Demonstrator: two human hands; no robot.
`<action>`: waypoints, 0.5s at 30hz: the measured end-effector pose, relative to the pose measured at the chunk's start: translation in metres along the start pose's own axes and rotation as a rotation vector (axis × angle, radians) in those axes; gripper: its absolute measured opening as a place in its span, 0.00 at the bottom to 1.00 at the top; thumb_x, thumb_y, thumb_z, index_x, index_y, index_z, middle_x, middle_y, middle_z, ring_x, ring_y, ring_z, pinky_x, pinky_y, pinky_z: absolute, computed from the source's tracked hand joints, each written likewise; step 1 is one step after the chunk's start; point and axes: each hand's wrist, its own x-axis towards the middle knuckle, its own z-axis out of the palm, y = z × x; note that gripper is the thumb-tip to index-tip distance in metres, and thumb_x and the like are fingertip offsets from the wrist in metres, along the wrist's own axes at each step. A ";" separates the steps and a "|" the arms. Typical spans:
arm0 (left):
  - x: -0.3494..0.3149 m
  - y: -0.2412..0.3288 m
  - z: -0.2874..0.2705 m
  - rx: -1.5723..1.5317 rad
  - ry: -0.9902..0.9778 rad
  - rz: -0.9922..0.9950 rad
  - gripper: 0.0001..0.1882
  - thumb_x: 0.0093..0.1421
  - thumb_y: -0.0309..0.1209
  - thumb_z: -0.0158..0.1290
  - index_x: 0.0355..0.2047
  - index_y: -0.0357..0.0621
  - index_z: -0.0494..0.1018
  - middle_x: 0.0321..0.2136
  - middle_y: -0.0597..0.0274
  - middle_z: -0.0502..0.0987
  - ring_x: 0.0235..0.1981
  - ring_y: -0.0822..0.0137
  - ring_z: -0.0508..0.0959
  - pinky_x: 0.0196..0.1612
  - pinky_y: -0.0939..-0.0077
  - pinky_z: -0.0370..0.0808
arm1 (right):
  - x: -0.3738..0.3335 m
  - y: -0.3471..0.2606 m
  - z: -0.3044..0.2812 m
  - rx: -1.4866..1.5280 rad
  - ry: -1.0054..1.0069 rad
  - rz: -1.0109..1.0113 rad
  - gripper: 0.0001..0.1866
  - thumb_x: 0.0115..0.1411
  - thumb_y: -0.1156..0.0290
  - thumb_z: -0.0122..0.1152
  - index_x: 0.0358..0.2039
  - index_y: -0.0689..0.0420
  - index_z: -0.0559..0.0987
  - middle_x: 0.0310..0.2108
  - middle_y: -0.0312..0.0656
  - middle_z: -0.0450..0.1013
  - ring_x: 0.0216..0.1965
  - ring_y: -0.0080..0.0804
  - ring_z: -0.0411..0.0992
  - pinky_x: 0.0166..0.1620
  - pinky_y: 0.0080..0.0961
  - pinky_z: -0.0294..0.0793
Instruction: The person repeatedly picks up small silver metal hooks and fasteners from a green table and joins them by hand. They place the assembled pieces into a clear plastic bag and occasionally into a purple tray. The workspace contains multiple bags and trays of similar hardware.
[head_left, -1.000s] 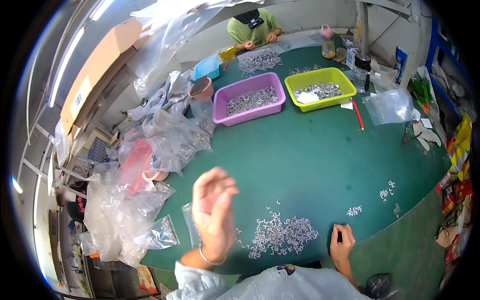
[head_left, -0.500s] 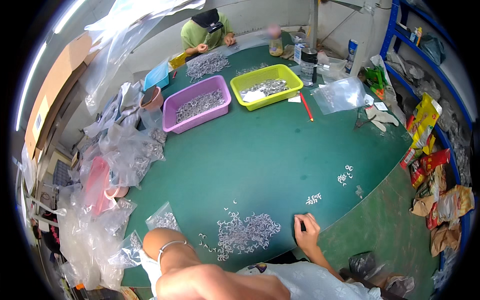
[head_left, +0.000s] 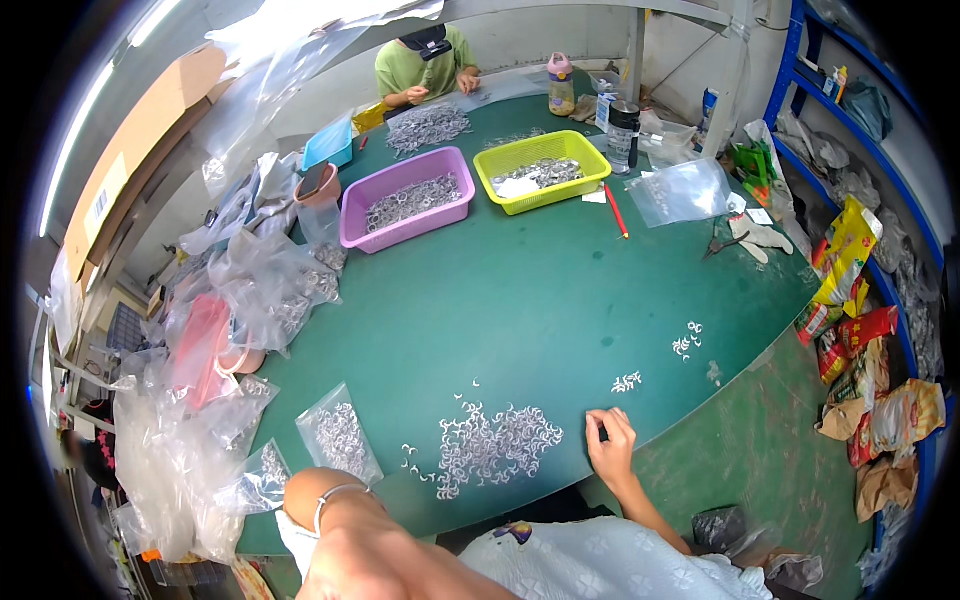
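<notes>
A loose pile of small silvery crescent-shaped pieces (head_left: 495, 440) lies on the green table near its front edge. My right hand (head_left: 612, 445) rests at the table edge to the right of the pile, fingers curled in and closed. Whatever is in them, if anything, is too small or hidden to see. Two small groups of similar pieces (head_left: 627, 382) lie beyond it. My left hand (head_left: 310, 490), with a bracelet at the wrist, is at the lower left beside a clear bag of silvery pieces (head_left: 340, 440). Its fingers are hidden beneath it.
A purple basket (head_left: 408, 236) and a yellow-green basket (head_left: 550, 200) of metal pieces stand farther back. Plastic bags (head_left: 260, 285) crowd the left side. A red pen (head_left: 616, 212) and pliers (head_left: 722, 243) lie right. Across the table sits a person in green (head_left: 430, 75).
The view has shifted a little. The clear bag near my left hand now shows more fully. My right hand stays curled at the table edge, and the pile looks much the same.
</notes>
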 end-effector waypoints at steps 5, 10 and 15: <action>-0.015 -0.018 0.011 0.041 -0.065 0.280 0.11 0.54 0.15 0.46 0.35 0.42 0.71 0.33 0.42 0.73 0.32 0.52 0.75 0.31 0.66 0.75 | -0.003 0.001 0.002 -0.016 -0.022 -0.011 0.03 0.47 0.82 0.57 0.24 0.62 0.74 0.19 0.42 0.69 0.22 0.36 0.66 0.29 0.30 0.63; -0.009 0.005 0.018 0.067 -0.050 0.059 0.11 0.53 0.14 0.47 0.35 0.41 0.70 0.34 0.42 0.72 0.31 0.52 0.75 0.32 0.67 0.77 | -0.002 -0.002 0.003 -0.033 -0.033 -0.027 0.03 0.47 0.81 0.57 0.24 0.61 0.75 0.19 0.41 0.69 0.23 0.35 0.66 0.29 0.30 0.63; -0.011 0.021 0.027 0.079 0.098 -0.118 0.12 0.54 0.15 0.47 0.36 0.42 0.71 0.34 0.42 0.73 0.32 0.53 0.75 0.31 0.68 0.77 | -0.001 0.000 0.000 -0.064 -0.044 -0.023 0.02 0.47 0.80 0.58 0.24 0.61 0.75 0.19 0.41 0.69 0.23 0.35 0.66 0.29 0.29 0.62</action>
